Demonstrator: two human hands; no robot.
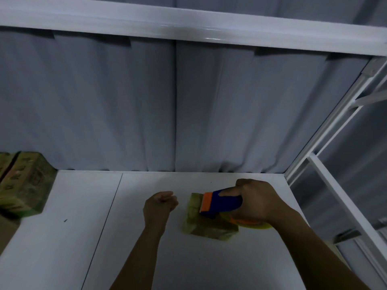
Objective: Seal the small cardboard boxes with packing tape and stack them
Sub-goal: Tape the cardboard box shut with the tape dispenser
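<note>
- Hands: right hand (257, 200) grips blue-and-orange tape dispenser (222, 203), held over the box; left hand (160, 204) clenched, holding nothing, just beside the box.
- Small cardboard box (207, 227): on white table (146, 248), under the dispenser; brown, greenish print, blurred.
- Handling, judged: light, stiff-walled, liable to slide; steady it by its sides.
- Other boxes (25, 185): piled at far left.

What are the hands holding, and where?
The right hand grips the blue and orange plastic tape dispenser by its handle, over the small brown cardboard box. The left hand is curled, holding nothing.
</note>
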